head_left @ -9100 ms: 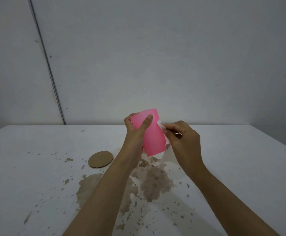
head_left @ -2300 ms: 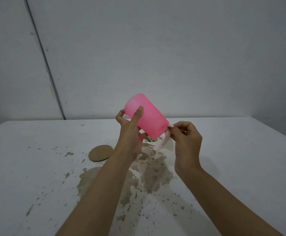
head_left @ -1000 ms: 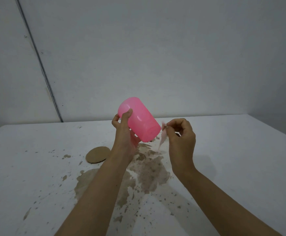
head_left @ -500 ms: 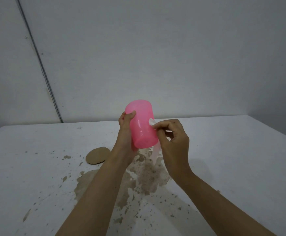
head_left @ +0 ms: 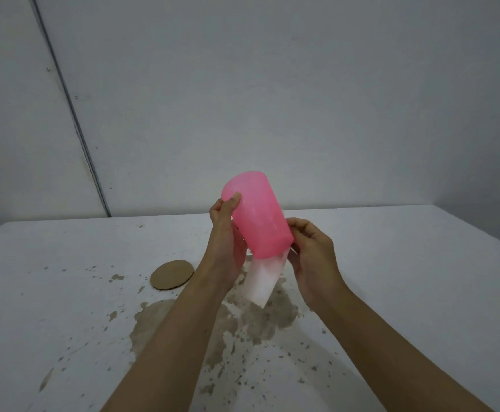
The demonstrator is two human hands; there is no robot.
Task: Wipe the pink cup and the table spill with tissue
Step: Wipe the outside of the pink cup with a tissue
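Note:
My left hand holds the pink cup in the air above the table, tilted with its base up and away and its mouth down towards me. My right hand pinches a white tissue against the cup's right side near the rim; the tissue hangs below the cup's mouth. Under both hands a brown spill spreads over the white table, with splatter around it.
A round brown cardboard disc lies on the table left of my left wrist. A grey wall stands right behind the table's far edge. The table's right edge runs down at the far right.
The cup has tilted further and my right hand has slid from its front to its right side near the rim. The tissue now hangs flat below the cup's mouth.

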